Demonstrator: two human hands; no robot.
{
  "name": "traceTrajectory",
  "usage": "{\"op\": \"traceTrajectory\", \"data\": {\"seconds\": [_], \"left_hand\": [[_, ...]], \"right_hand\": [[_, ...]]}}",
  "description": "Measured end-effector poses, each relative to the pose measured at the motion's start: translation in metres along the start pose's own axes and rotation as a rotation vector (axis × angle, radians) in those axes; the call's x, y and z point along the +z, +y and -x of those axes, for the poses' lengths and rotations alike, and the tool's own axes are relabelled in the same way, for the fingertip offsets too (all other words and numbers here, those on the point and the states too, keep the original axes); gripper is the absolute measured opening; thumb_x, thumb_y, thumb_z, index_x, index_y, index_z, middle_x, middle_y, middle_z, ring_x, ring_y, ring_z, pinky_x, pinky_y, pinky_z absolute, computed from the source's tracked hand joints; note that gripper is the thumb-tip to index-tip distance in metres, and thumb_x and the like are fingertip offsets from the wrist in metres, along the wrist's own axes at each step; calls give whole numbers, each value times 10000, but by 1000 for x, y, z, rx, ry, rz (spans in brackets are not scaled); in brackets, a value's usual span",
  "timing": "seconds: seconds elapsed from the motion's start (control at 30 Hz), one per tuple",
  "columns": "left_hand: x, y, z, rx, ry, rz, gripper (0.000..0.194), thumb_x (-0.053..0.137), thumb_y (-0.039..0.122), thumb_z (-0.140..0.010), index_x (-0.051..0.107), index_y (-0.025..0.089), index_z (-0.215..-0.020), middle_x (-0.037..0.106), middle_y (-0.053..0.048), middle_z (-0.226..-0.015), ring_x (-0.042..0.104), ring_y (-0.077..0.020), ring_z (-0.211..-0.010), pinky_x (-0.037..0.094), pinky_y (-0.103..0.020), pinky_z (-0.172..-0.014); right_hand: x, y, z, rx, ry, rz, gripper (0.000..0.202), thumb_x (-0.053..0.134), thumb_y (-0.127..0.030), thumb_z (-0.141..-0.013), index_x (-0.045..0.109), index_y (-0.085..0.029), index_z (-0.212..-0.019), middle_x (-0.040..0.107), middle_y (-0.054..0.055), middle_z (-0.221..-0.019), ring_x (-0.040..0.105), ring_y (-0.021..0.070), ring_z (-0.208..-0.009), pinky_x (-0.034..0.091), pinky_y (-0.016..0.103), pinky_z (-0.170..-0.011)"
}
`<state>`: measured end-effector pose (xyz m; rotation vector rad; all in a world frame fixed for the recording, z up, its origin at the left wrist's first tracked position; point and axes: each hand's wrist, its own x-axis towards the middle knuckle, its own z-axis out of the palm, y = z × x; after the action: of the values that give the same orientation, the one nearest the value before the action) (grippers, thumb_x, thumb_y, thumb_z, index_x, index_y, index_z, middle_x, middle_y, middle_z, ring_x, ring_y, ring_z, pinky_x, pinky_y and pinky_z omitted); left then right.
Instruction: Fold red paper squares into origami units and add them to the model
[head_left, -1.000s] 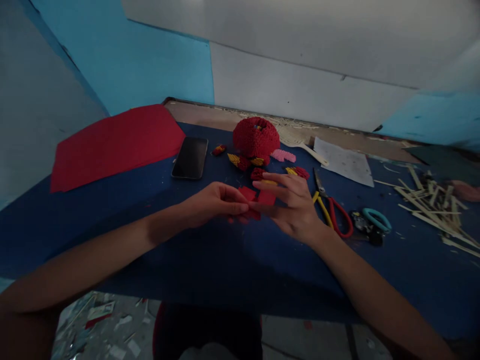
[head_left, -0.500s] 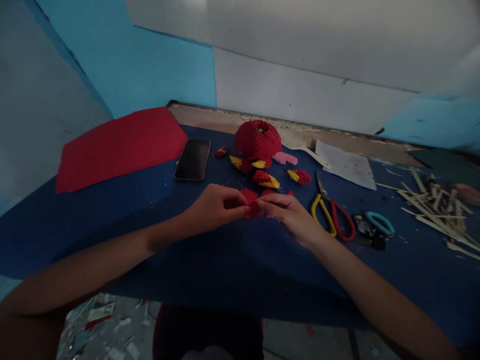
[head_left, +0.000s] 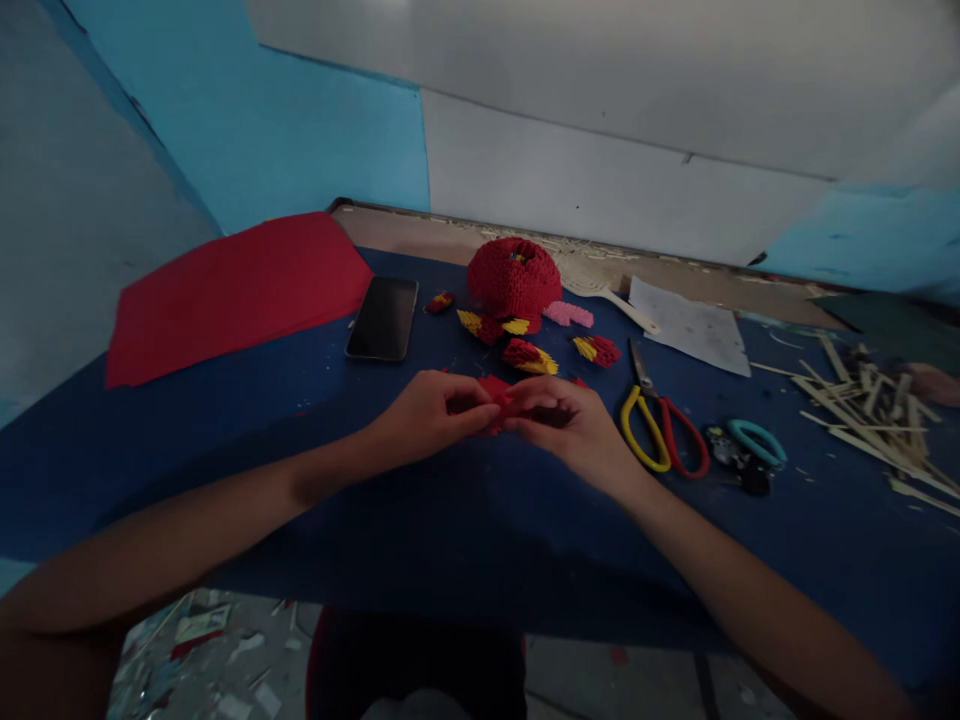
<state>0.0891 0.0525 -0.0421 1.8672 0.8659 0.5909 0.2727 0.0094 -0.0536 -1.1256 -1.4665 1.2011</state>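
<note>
**Both hands pinching small red paper pc, centre of table**

L to R. L hand [head_left: 435,415]: thumb & index pressed tog. at the tips on a red paper pc [head_left: 502,402], w/ an open loop btwn them further back; other fingers mostly hidden. R hand [head_left: 574,430]: thumb & index tips nearly meeting on same pc from R side, other fingers curled in. Tips of the 2 hands v. close, pc btwn them.

Pc is just above blue table [head_left: 465,540], in front of the red-and-yellow folded pcs [head_left: 531,356]. Mostly covered by fingers, so can't tell its long axis or which way it points; a bit of red shows above the tips & a bit below.

Vs 1 s ago: L hand pinch much the same. R hand fingers were spread over the red paper then, partly hiding the nearest red-and-yellow pc; now drawn in to a pinch, & that pc shows in full. Vs 0.5 s ago: hands a touch closer tog., less red showing btwn tips.

Rest, L to R, same spots on table thru'out: red sheet [head_left: 240,298] far L, phone [head_left: 382,318] flat next to it, round red folded model [head_left: 514,285] behind hands, pink pc [head_left: 568,314] at its R, scissors [head_left: 651,415] R of R hand w/ blades pointing away, handles (1 yellow, 1 red) apart, pale sticks [head_left: 874,405] heaped far R.
</note>
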Motion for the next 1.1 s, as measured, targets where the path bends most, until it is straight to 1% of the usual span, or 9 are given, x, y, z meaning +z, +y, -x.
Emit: {"op": "traceTrajectory", "data": {"seconds": [0.2, 0.37, 0.47, 0.57, 0.67, 0.83, 0.97, 1.03, 1.1], "left_hand": [[0, -1, 1, 29, 2, -37, 216, 524, 286, -802, 671, 131, -771, 652, -8, -653, 564, -72, -565, 415, -144, -497], [-1, 1, 0, 2, -18, 70, 207, 530, 272, -789, 669, 121, -767, 650, -13, -660, 556, -73, -560, 431, -151, -506], [-1, 2, 0, -2, -22, 103, 203, 536, 270, -783, 675, 123, -769, 660, -17, -674, 566, -80, -577, 436, -156, -519], [0, 3, 2, 21, -4, 51, 200, 537, 267, -783, 685, 133, -772, 669, -17, -686, 575, -88, -601, 432, -164, -537], [0, 4, 4, 72, 5, -11, 189, 539, 251, -780, 690, 138, -770, 668, -9, -678, 567, -87, -598, 411, -163, -529], [2, 4, 5, 109, -3, -73, 206, 516, 228, -783, 657, 124, -674, 619, 13, -567, 517, -64, -509, 367, -151, -477], [3, 1, 4, 114, -11, -147, 188, 529, 242, -787, 664, 131, -716, 658, 1, -625, 559, -74, -552, 381, -149, -501], [3, -1, 3, 146, -10, -235, 187, 528, 250, -798, 677, 146, -753, 677, 1, -660, 576, -79, -572, 396, -155, -530], [2, -3, 3, 209, -14, -334, 180, 530, 251, -803, 688, 164, -801, 699, -2, -718, 597, -87, -606, 415, -164, -571]], "right_hand": [[1, -2, 0, 20, -7, -36, 247, 724, -190, -651, 634, -226, -878, 696, -18, -756, 674, 142, -713, 535, 282, -673], [-1, 0, 0, 39, -11, -42, 249, 721, -180, -650, 630, -238, -875, 706, -20, -763, 678, 155, -716, 535, 310, -697], [-3, 0, 0, 28, -16, -26, 245, 715, -186, -658, 629, -242, -881, 706, -17, -771, 676, 157, -710, 531, 309, -680], [-2, -1, 2, 3, -15, 21, 259, 702, -190, -671, 619, -236, -912, 697, -9, -762, 670, 157, -717, 518, 297, -657], [0, -3, 4, -24, -4, 48, 236, 690, -201, -688, 610, -222, -910, 683, -8, -735, 660, 147, -706, 501, 279, -642], [0, -4, 6, -59, 3, 132, 167, 693, -205, -683, 641, -201, -842, 672, 5, -735, 635, 143, -686, 483, 272, -624], [-3, -5, 3, -28, -21, 215, 84, 665, -252, -724, 692, -198, -782, 685, 13, -735, 611, 132, -651, 462, 255, -581], [-4, -5, 1, 7, -28, 180, 110, 639, -286, -751, 702, -197, -756, 686, 4, -701, 606, 121, -627, 455, 241, -568], [-4, -5, -1, 63, -30, 96, 144, 622, -306, -765, 705, -193, -732, 688, 1, -689, 609, 113, -619, 457, 233, -570]]}}
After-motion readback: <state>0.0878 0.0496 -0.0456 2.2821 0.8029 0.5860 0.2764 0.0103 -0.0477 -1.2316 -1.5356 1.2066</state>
